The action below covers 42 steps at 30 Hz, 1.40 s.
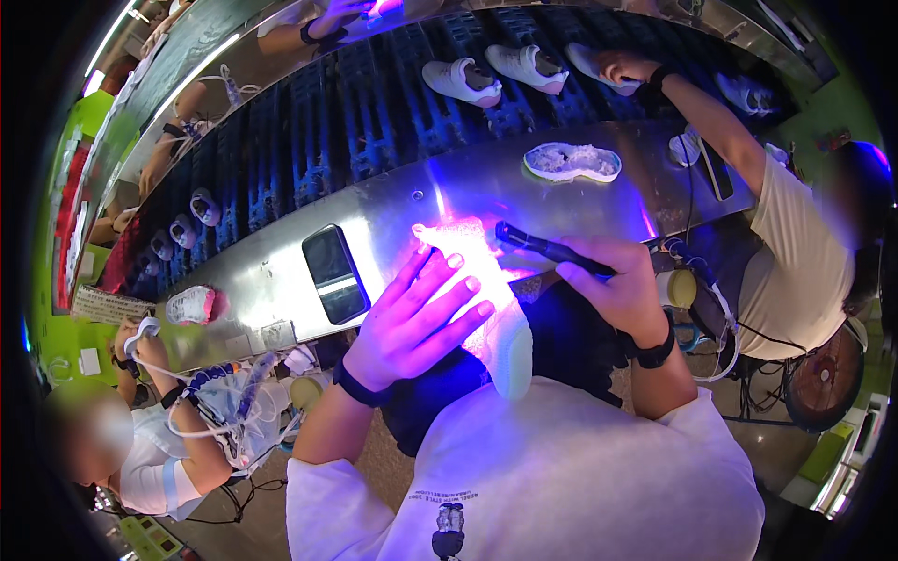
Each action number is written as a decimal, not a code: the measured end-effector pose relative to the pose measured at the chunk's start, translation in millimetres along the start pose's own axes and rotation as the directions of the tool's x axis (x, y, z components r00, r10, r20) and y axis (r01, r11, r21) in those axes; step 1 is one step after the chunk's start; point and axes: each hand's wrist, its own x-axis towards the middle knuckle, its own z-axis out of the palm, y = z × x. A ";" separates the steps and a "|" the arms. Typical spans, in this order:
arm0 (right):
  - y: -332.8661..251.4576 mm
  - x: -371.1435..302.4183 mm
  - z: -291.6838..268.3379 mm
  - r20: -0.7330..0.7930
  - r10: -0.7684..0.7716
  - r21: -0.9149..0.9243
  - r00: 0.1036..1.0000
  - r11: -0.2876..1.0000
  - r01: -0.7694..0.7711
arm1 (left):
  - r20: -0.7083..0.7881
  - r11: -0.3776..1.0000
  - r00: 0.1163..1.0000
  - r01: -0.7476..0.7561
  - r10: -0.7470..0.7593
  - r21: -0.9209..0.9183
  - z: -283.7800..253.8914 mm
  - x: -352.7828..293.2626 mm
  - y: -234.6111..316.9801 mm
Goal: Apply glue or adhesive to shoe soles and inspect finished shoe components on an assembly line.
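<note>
A pale shoe (510, 351) lies over the near edge of the metal bench, its ridged sole end toward me. Purple-white glare washes out its far part. My left hand (412, 318), in a black wristband, grips the shoe from the left, with its fingers laid across the bright area. In my closed right hand (617, 285) is a slim black flashlight (547, 248), its head pointing left at the shoe from close by. The right wrist also has a black band.
A dark phone (335, 273) lies left on the metal bench (393, 215). A white shoe sole (572, 162) rests at the far right. Beyond runs a blue slatted conveyor (346, 122) with several shoes. Co-workers sit on both sides; the right one's hand (625, 67) touches a shoe.
</note>
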 end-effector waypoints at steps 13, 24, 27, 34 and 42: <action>27.9 -4.8 -4.9 0.121 -0.017 0.104 0.993 0.995 0.004 | 0.034 0.999 0.998 0.047 -0.047 0.007 14.9 2.3 -10.1; 26.0 -20.7 -6.2 0.218 0.255 0.270 0.942 0.912 -0.309 | -0.039 0.992 0.991 0.127 -0.127 -0.001 25.0 -3.1 2.0; 27.2 -23.9 -10.2 0.218 0.197 0.194 0.956 0.951 -0.241 | -0.050 0.982 0.981 0.188 -0.187 0.016 26.3 -5.1 3.7; 18.2 -30.1 -17.7 0.227 0.185 0.219 0.956 0.947 -0.235 | -0.092 0.966 0.963 0.257 -0.255 0.010 26.2 -3.1 5.9; 26.6 -28.6 -16.9 0.220 0.134 0.243 0.966 0.952 -0.188 | -0.090 0.916 0.911 0.400 -0.402 -0.043 32.9 0.9 7.6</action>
